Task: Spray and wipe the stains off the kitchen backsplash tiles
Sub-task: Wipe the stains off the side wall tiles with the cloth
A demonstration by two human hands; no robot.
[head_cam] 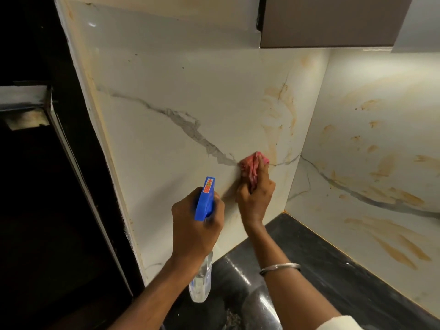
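The marble-look backsplash tiles (178, 91) carry orange stains (281, 110) near the corner, above the dark counter (333, 270). The left hand (195, 225) grips a spray bottle (205, 198) by its blue head. The right hand (256, 198) clutches a pink cloth (250, 167) against the tiles.

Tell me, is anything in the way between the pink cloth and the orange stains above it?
Nothing visible. The right hand holds the pink cloth against the tile; the orange stains above it are uncovered.
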